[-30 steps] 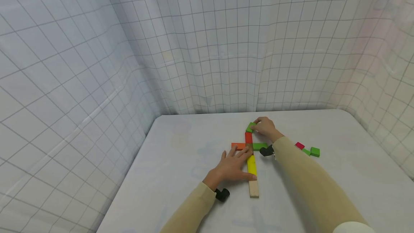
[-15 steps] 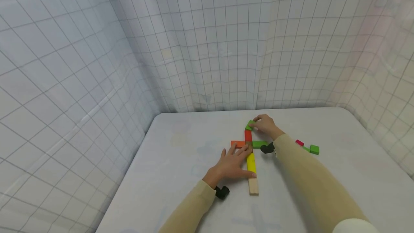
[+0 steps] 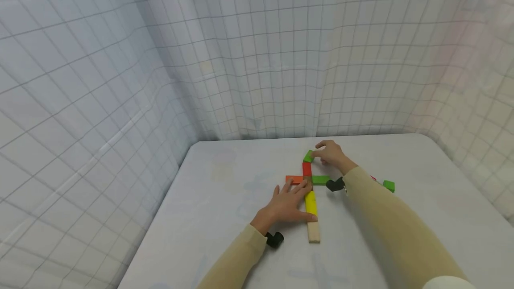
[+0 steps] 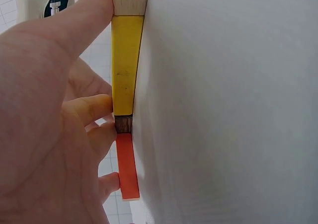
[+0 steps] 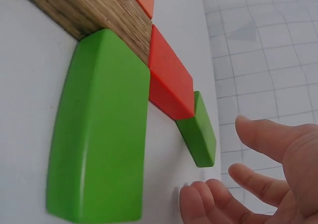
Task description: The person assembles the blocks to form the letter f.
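Observation:
Wooden blocks form a cross on the table. Its stem has a pale wood block [image 3: 313, 233] nearest me, a yellow block [image 4: 126, 65], a dark brown wood-grain block [image 5: 87, 10] and a red block [image 3: 307, 168]. An orange block [image 3: 294, 180] lies to the left, a long green block [image 3: 321, 180] to the right. At the far end a smaller green block [image 3: 308, 156] sits at a slant against the red one. My left hand [image 3: 285, 206] rests spread along the stem, fingertips on the blocks. My right hand [image 5: 278, 169], fingers parted and holding nothing, is beside the slanted green block.
A loose green block [image 3: 388, 185] lies to the right, partly behind my right sleeve [image 3: 385, 213], with a sliver of a red piece [image 3: 373, 178] beside it. White grid-patterned curtains [image 3: 257, 57] stand behind the table [image 3: 225, 182] and at both sides.
My right fingers have let go of the slanted green block and spread apart, the hand drawing slightly right. The sleeve now covers more of the loose pieces. My left hand stays put.

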`<state>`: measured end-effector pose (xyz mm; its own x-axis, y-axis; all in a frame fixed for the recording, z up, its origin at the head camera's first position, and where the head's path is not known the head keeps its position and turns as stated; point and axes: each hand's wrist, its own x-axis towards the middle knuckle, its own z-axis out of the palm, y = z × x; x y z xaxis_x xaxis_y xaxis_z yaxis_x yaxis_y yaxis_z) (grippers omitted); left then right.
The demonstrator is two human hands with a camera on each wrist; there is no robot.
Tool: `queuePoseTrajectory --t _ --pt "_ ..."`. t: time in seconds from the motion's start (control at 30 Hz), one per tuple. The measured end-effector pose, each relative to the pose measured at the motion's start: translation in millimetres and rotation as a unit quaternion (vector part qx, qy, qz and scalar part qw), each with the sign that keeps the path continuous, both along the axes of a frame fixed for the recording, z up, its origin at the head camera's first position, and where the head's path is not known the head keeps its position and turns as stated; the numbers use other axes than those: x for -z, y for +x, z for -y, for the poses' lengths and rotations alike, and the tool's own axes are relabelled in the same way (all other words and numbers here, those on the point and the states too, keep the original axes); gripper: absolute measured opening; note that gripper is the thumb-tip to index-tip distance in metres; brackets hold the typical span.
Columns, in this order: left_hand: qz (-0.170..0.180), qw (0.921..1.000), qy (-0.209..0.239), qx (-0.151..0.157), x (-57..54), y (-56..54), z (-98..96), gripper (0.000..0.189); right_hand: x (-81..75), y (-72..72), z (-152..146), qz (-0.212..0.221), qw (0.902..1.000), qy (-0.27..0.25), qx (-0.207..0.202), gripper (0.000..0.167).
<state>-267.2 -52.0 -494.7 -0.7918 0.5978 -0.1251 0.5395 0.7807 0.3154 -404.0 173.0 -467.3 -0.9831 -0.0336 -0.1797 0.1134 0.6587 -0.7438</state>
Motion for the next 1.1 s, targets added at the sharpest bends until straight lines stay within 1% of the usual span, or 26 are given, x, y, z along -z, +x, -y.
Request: queuePoseTrajectory --t 0.23,0.5,0.67,0.87,1.1 --pt "-0.003 1.0 0.003 -0.002 1.8 0.3 -1.2 0.095 -9.2 6.4 -10 -0.059 0.9973 0.044 -0.004 0.056" --pt "0.004 0.9999 -0.004 -0.009 2.0 0.2 -0.7 0.095 -22.5 16.7 -23 -0.105 0.9919 0.067 -0.025 0.053" --pt "0.005 0.9999 -0.004 -0.009 1.6 0.4 -0.1 0.095 -31.5 28.3 -28 -0.12 0.9899 0.068 -0.03 0.05" --pt "0.007 1.0 0.0 -0.007 0.8 1.0 1.0 0.095 -35.0 43.5 -38 -0.144 0.9857 0.078 -0.037 0.046" --pt "0.003 1.0 -0.002 -0.006 2.3 -0.5 0.7 0.095 -32.4 58.5 -55 -0.164 0.9801 0.104 -0.042 0.041"
